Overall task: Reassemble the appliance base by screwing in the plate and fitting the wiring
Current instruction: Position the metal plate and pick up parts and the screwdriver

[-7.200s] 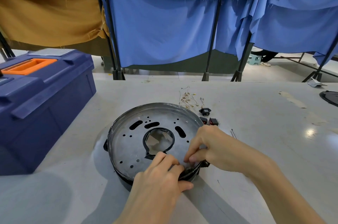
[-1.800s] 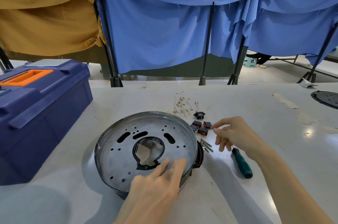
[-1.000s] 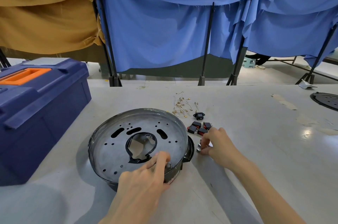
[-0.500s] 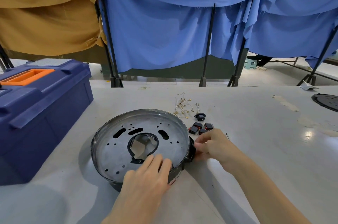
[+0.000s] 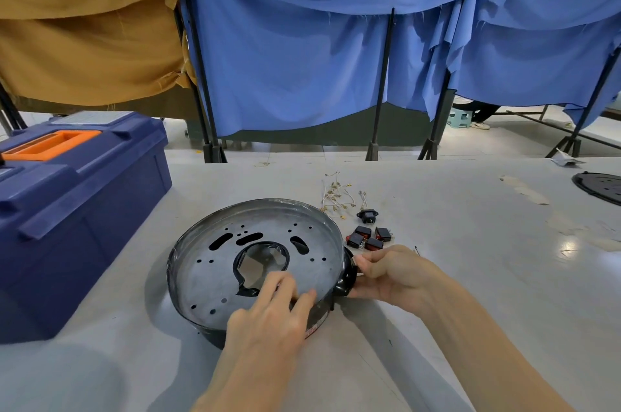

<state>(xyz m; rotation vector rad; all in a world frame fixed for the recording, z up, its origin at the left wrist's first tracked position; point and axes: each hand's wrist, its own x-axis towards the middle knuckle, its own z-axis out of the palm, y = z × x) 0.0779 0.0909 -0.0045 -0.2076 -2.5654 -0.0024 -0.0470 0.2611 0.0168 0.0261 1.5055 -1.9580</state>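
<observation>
Two hands work on the round appliance base (image 5: 321,317), which sits in the middle of the counter (image 5: 470,277). Nearest, the left hand (image 5: 268,321) presses straight fingers on the metal plate (image 5: 208,277) inside the base, so its grip is open. Just to the right, the right hand (image 5: 393,272) has its grip closed in a pinch on the black tab (image 5: 347,272) at the base's side. A screw may be in there, but it is too small to see. I think the plate is being lined up for screwing. Next, a screw must go straight into a hole. Farther off lie small switches (image 5: 366,238) and loose wires (image 5: 336,198), not fitted yet.
</observation>
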